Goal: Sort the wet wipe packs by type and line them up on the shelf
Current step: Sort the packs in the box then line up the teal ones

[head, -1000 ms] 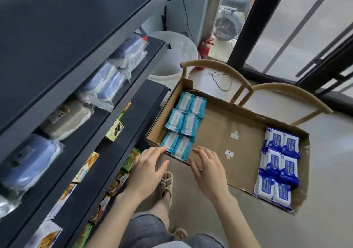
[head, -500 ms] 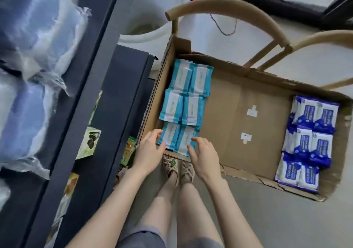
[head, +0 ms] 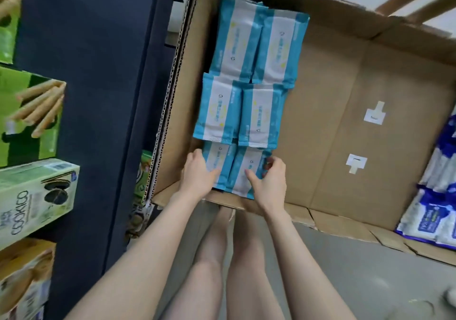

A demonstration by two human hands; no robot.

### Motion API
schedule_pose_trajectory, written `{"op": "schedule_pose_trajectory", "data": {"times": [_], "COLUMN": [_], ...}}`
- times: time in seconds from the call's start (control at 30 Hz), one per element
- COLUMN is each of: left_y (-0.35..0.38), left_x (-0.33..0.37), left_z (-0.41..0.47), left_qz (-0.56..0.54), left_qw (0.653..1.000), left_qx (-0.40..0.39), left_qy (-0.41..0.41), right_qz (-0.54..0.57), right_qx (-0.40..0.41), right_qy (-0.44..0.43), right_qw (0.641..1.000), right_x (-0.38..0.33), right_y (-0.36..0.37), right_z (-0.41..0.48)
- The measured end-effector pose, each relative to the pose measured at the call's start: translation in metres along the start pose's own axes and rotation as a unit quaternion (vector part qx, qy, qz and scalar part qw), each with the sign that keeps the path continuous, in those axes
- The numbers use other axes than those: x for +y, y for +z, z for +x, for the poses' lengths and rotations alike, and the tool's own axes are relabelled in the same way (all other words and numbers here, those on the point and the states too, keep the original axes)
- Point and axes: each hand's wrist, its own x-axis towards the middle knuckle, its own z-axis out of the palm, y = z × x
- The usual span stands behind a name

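Left hand grips the near-left teal pack; right hand grips the near-right teal pack, fingers curled round the outer edges, in the cardboard box, near-left corner. Packs are likely light, soft and slick: grasp the long edges.

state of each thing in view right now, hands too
box: open on top
near-left teal pack: in box, gripped by left hand
near-right teal pack: in box, gripped by right hand
other teal packs: flat, untouched, by box's left wall
blue packs: untouched, box's right side
cookie box: closed, on shelf
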Motion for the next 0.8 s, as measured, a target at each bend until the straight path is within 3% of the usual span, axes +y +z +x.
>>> {"op": "schedule_pose_trajectory", "data": {"times": [0.2, 0.33, 0.43, 0.57, 0.8], "left_y": [0.005, 0.002, -0.003, -0.012, -0.03], "left_x": [-0.006, -0.005, -0.002, 0.005, 0.015], "left_z": [0.012, 0.013, 0.01, -0.009, -0.077], "left_qz": [0.006, -0.046, -0.091, -0.23, -0.247], "left_qw": [0.998, 0.999, 0.995, 0.968, 0.969], "left_qx": [0.057, 0.023, -0.025, -0.086, -0.022], "left_qy": [-0.009, -0.009, -0.014, -0.053, -0.003], "right_qz": [0.049, 0.074, 0.106, 0.135, 0.253], "right_qx": [0.045, 0.03, 0.016, -0.008, -0.097], "right_qy": [0.078, 0.117, 0.107, 0.08, 0.003], "right_qw": [0.995, 0.99, 0.988, 0.988, 0.963], "right_x": [0.005, 0.007, 0.006, 0.002, -0.005], "right_y": [0.017, 0.017, 0.012, -0.008, -0.069], "right_z": [0.009, 0.011, 0.009, -0.006, -0.057]}}
